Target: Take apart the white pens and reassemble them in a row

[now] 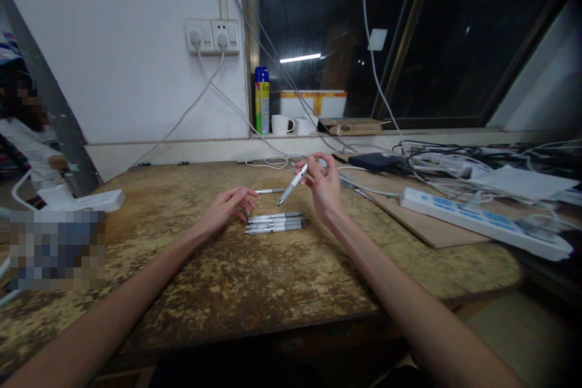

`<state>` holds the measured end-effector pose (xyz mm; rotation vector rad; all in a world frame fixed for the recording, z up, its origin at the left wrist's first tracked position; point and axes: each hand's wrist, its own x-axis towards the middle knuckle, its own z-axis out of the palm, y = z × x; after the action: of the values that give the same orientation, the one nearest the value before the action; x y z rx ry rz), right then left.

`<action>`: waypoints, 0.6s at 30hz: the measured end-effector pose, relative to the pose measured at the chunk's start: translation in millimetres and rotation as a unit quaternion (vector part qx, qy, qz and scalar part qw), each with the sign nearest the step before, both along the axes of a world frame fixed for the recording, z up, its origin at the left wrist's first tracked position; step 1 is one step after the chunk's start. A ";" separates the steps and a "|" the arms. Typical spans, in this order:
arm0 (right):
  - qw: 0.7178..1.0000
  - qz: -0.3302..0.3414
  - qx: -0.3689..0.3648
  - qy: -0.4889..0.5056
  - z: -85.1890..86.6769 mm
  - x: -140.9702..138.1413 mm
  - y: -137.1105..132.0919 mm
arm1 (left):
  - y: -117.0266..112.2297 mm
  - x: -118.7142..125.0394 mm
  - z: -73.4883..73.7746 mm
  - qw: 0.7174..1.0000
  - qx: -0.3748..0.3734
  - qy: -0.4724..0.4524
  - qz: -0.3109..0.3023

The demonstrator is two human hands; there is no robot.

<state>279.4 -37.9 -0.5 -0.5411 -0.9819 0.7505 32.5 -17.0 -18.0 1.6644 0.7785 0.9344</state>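
A white-and-grey pen (291,185) slants in the fingers of my right hand (324,185), its tip pointing down and left above the table. On the worn wooden table (218,297), several similar pens (275,224) lie side by side in a row below it. Another pen (269,191) lies apart, farther back, with one end close to the fingertips of my left hand (230,205). That hand hovers at the left ends of the pens, fingers loosely bent and apart, gripping nothing. I cannot tell whether its fingertips touch the far pen.
At the right, a white power strip (482,221) and tangled cables lie over a brown board (409,209). Another power strip (97,201) is at the left. A spray can (262,100) and a white mug (282,124) stand on the windowsill. A person (27,139) is at the far left.
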 end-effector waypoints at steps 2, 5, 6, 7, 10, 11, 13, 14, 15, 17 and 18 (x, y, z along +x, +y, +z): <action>1.000 -0.005 -0.003 -0.007 -0.6 0.6 0.7 | -0.1 0.2 -0.5 1.000 0.000 0.003 0.001; 1.000 -0.014 -0.007 -0.010 -1.4 1.9 2.8 | 0.0 0.3 -0.9 1.000 0.000 0.000 0.002; 1.000 -0.016 -0.008 -0.009 -1.4 2.3 3.2 | 0.0 0.2 -0.7 1.000 0.001 0.000 0.002; 1.000 -0.017 -0.009 -0.007 -1.3 2.4 3.3 | -0.1 0.2 -0.4 1.000 0.002 0.000 0.000; 1.000 -0.019 -0.013 -0.009 0.1 1.7 1.5 | -0.5 0.5 1.0 1.000 0.006 0.004 -0.002; 1.000 -0.017 -0.013 -0.018 0.6 1.2 0.3 | -0.7 0.8 1.3 1.000 0.007 0.004 -0.001; 0.999 -0.011 -0.012 -0.046 1.4 0.0 -1.9 | -1.3 1.6 1.8 1.000 0.009 0.003 0.002; 0.998 -0.010 -0.010 -0.062 1.6 -0.5 -2.8 | -1.6 2.0 1.9 1.000 0.011 0.002 0.002; 0.997 -0.010 -0.008 -0.079 1.7 -1.0 -3.3 | -2.1 2.4 2.0 1.000 0.014 0.001 0.002; 0.993 -0.012 -0.003 -0.116 1.3 -1.9 -3.9 | -3.4 3.2 2.6 1.000 0.019 -0.001 0.006; 0.990 -0.010 0.000 -0.139 1.0 -2.5 -4.0 | -4.4 3.6 3.2 1.000 0.022 -0.003 0.011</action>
<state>276.9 -41.9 0.5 -0.6667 -1.2328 0.6682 36.1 -21.4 -14.7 1.6932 0.7786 0.9772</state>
